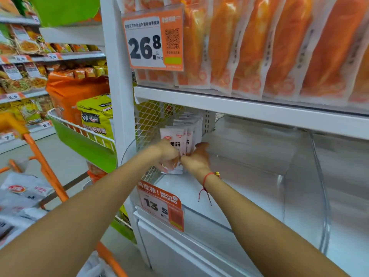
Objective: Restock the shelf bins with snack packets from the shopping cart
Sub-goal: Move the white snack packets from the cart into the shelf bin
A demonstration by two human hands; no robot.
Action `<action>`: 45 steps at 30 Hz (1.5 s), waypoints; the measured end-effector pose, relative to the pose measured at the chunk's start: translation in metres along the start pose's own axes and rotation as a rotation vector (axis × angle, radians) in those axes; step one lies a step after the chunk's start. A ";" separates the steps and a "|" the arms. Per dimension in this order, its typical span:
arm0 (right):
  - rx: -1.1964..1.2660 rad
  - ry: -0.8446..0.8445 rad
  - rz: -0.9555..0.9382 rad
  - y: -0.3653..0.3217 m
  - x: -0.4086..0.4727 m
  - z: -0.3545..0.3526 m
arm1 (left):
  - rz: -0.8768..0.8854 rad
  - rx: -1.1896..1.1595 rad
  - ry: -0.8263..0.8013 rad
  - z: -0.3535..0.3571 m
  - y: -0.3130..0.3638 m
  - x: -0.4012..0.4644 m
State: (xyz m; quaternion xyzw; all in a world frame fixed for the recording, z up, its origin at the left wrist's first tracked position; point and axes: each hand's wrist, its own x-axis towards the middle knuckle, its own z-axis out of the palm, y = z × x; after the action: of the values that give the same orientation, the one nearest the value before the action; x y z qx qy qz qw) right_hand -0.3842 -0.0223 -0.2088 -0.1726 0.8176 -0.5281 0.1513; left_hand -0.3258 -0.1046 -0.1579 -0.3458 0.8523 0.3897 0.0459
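Note:
Several white snack packets (pixel 180 134) with red logos stand upright in a row at the left end of a clear shelf bin (pixel 259 156), against a white mesh side wall. My left hand (pixel 168 154) grips the lower left of the front packet with curled fingers. My right hand (pixel 196 156) holds the lower right of the same row, thumb pointing up beside the packets. More white packets (pixel 22 194) lie in the orange shopping cart (pixel 46 166) at the lower left.
An orange price tag reading 13.5 (pixel 161 205) hangs on the bin's front edge. Orange packets (pixel 259 47) fill the shelf above, behind a 26.8 tag (pixel 152 40). A clear divider (pixel 319 186) splits the bin to the right. Yellow and orange bags (pixel 93 116) sit in a side basket.

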 end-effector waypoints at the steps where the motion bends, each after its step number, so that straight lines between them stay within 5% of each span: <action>1: 0.015 -0.003 -0.026 0.001 0.000 0.003 | -0.024 -0.077 -0.040 0.001 0.002 -0.001; 5: 0.010 -0.046 -0.104 0.009 0.006 0.002 | -0.090 -0.210 -0.128 0.003 0.007 -0.005; 14: -0.011 0.044 -0.130 0.009 0.008 -0.002 | -0.149 -0.056 -0.079 0.001 0.007 -0.006; 22: -0.029 0.078 -0.105 0.008 0.006 -0.005 | -0.122 -0.688 -0.138 0.010 0.012 0.006; 28: -0.274 -0.009 -0.264 0.010 0.007 -0.001 | -0.155 -0.783 -0.107 0.009 0.010 0.016; 33: -0.414 -0.105 -0.305 0.016 0.010 0.001 | -0.162 -0.517 -0.100 0.010 0.005 0.010; 39: -0.224 0.075 -0.155 0.015 0.012 -0.002 | -0.131 0.095 0.059 0.012 0.002 0.015; 45: -0.289 -0.046 -0.114 0.012 0.010 -0.002 | 0.030 0.181 0.230 0.009 -0.008 0.020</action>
State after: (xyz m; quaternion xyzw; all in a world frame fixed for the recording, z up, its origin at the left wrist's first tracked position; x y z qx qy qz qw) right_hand -0.3956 -0.0208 -0.2192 -0.2507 0.8702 -0.4086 0.1137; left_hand -0.3379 -0.1133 -0.1759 -0.3699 0.8887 0.2696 -0.0266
